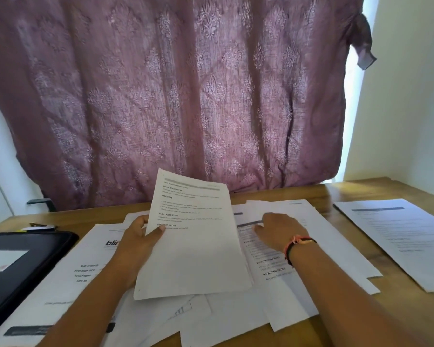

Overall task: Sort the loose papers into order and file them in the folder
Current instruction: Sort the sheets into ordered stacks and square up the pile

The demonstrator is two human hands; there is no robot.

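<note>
My left hand (pixel 138 237) holds up a printed sheet (pixel 193 246) by its left edge, thumb on the front, tilted above the desk. My right hand (pixel 278 231), with a bracelet on the wrist, rests flat with fingers spread on the spread of loose papers (pixel 311 251) lying overlapped across the middle of the desk. A black folder (pixel 23 261) with a white label lies shut at the left edge. A separate printed sheet (pixel 396 236) lies apart at the right.
The wooden desk (pixel 361 191) runs wall to wall. A purple patterned curtain (pixel 173 96) hangs right behind it. A small clip or pen (pixel 39 225) lies just beyond the folder. A bright wall stands at the right.
</note>
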